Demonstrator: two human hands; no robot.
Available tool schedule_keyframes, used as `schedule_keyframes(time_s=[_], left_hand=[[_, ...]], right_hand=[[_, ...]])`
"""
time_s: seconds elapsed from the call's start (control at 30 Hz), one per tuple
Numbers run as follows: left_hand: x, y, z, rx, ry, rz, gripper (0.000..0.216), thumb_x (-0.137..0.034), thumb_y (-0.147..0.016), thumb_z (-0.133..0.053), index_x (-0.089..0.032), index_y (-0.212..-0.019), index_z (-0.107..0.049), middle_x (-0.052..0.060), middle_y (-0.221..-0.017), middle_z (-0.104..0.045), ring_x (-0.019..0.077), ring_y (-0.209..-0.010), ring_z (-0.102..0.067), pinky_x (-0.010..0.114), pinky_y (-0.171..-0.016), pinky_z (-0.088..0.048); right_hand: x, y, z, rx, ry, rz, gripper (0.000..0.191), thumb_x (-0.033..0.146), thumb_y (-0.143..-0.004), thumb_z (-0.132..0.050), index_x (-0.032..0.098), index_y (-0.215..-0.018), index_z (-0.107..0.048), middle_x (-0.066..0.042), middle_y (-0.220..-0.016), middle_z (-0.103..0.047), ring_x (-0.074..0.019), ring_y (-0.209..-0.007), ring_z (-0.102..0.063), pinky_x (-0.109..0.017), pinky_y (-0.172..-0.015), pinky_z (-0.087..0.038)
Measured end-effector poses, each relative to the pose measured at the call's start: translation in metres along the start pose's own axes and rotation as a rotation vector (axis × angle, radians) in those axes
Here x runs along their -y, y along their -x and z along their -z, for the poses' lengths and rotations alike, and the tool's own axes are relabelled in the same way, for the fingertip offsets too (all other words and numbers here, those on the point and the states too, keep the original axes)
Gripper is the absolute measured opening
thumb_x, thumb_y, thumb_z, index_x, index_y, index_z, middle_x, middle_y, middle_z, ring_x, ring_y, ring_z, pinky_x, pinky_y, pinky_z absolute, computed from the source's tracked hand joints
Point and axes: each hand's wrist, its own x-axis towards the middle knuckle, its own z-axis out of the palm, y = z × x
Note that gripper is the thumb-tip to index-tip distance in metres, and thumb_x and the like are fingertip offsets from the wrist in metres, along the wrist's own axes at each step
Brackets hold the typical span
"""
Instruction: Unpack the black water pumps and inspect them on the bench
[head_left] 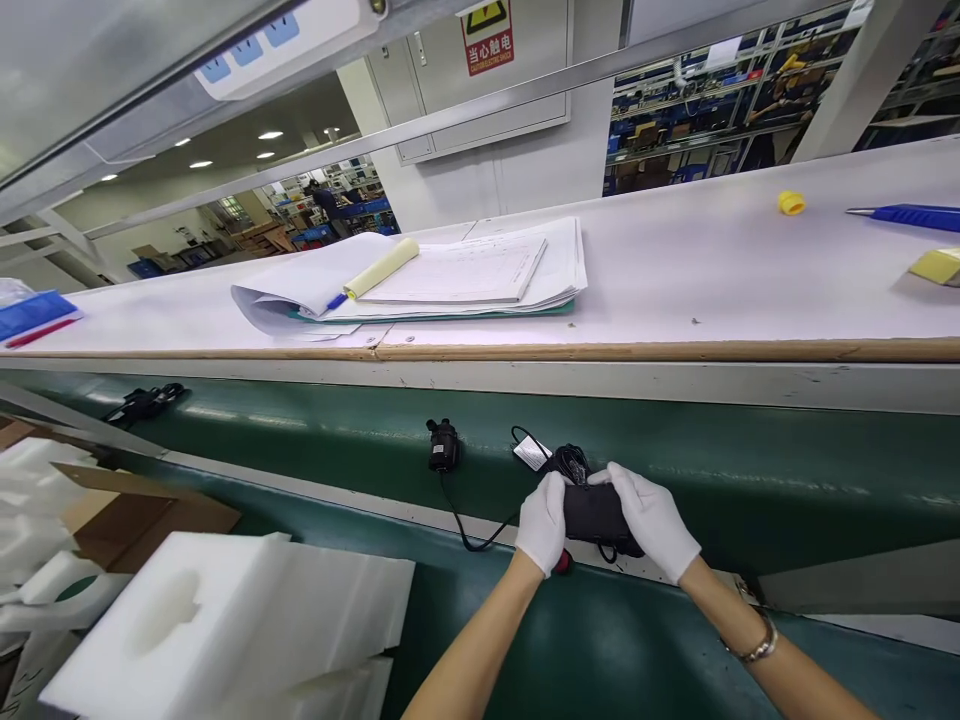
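Observation:
Both of my hands wear white gloves. My left hand grips the left end of a black rectangular box, and my right hand closes round its right end. Behind the box lies a coiled black cable with a white label beside it. Part of a red round thing shows just below my left hand. A thin black cord runs left to a small black pump-like device standing on the green belt. My fingers cover parts of the box.
White foam blocks and an open cardboard box stand at lower left. A black cable bundle lies far left on the belt. Above, a white shelf holds papers, a yellow cap and a blue tool.

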Motion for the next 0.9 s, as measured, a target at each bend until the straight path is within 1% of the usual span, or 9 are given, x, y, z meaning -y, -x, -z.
schedule_keyframes(time_s=[0.03,0.17,0.27,0.37,0.43,0.53,0.67,0.8,0.9], left_hand=[[0.0,-0.001,0.002,0.024,-0.001,0.002,0.055,-0.062,-0.099,-0.02,-0.023,-0.09,-0.058,0.008,-0.094,-0.066,0.026,-0.094,-0.062,0.039,-0.088,-0.047],[-0.002,-0.005,0.012,0.081,-0.002,0.004,0.036,-0.058,-0.089,-0.055,-0.025,-0.102,-0.063,0.003,-0.099,-0.069,0.0241,-0.096,-0.063,0.034,-0.089,-0.047],[0.001,-0.01,0.018,0.014,0.013,-0.003,0.043,-0.064,-0.093,-0.043,-0.024,-0.089,-0.058,0.001,-0.087,-0.064,0.0213,-0.087,-0.058,0.032,-0.082,-0.046],[0.004,-0.012,0.02,-0.036,0.023,-0.011,0.051,-0.071,-0.094,-0.033,-0.024,-0.079,-0.049,0.001,-0.077,-0.055,0.0198,-0.078,-0.052,0.032,-0.076,-0.043],[0.005,-0.01,0.02,-0.047,0.026,-0.025,0.051,-0.071,-0.094,-0.035,-0.025,-0.079,-0.048,0.0,-0.076,-0.053,0.0195,-0.077,-0.05,0.031,-0.074,-0.042],[0.003,-0.006,0.018,-0.055,0.04,-0.049,0.049,-0.069,-0.096,-0.035,-0.024,-0.081,-0.05,0.0,-0.077,-0.054,0.0194,-0.078,-0.05,0.031,-0.074,-0.041],[0.005,-0.002,0.019,-0.072,0.039,-0.059,0.049,-0.065,-0.099,-0.032,-0.024,-0.082,-0.053,0.001,-0.078,-0.056,0.0199,-0.078,-0.053,0.031,-0.073,-0.043],[0.005,-0.004,0.031,-0.08,0.004,-0.112,0.054,-0.06,-0.103,-0.023,-0.025,-0.091,-0.064,0.004,-0.091,-0.068,0.0233,-0.09,-0.062,0.036,-0.085,-0.046],[0.001,-0.009,0.044,-0.095,-0.023,-0.109,0.065,-0.059,-0.104,-0.016,-0.026,-0.09,-0.07,0.006,-0.095,-0.073,0.025,-0.096,-0.065,0.038,-0.093,-0.047]], right_hand=[[0.001,0.0,0.0,-0.005,0.024,0.002,0.063,0.079,-0.086,-0.042,0.026,-0.082,-0.076,-0.009,-0.107,-0.077,-0.032,-0.107,-0.068,-0.045,-0.102,-0.051],[0.009,-0.003,-0.001,0.005,0.093,0.035,0.064,0.074,-0.091,-0.034,0.026,-0.09,-0.077,-0.009,-0.111,-0.076,-0.0316,-0.112,-0.066,-0.048,-0.108,-0.047],[0.015,-0.006,0.001,0.238,0.175,0.11,0.059,0.065,-0.089,-0.046,0.024,-0.122,-0.071,-0.01,-0.135,-0.067,-0.0317,-0.127,-0.059,-0.049,-0.114,-0.043],[0.015,-0.007,0.005,0.452,0.269,0.081,0.083,0.056,-0.078,-0.069,0.022,-0.151,-0.048,-0.012,-0.151,-0.055,-0.0328,-0.134,-0.054,-0.048,-0.113,-0.045],[0.013,-0.007,0.006,0.468,0.255,0.054,0.078,0.058,-0.081,-0.068,0.023,-0.149,-0.048,-0.012,-0.144,-0.06,-0.0325,-0.129,-0.058,-0.048,-0.109,-0.048],[0.009,-0.011,0.002,0.4,0.133,0.096,0.057,0.066,-0.091,-0.052,0.025,-0.128,-0.065,-0.01,-0.133,-0.067,-0.0317,-0.125,-0.061,-0.047,-0.109,-0.048],[0.011,-0.016,-0.006,0.336,-0.007,0.104,0.062,0.076,-0.092,-0.044,0.025,-0.11,-0.074,-0.01,-0.129,-0.07,-0.0324,-0.125,-0.06,-0.046,-0.108,-0.048],[0.015,-0.015,-0.005,0.383,-0.063,-0.046,0.076,0.083,-0.092,-0.032,0.025,-0.118,-0.075,-0.011,-0.136,-0.067,-0.0359,-0.125,-0.059,-0.05,-0.098,-0.055],[0.015,-0.013,-0.002,0.471,-0.08,-0.036,0.077,0.081,-0.096,-0.026,0.027,-0.133,-0.068,-0.009,-0.144,-0.062,-0.0346,-0.135,-0.053,-0.049,-0.1,-0.054]])
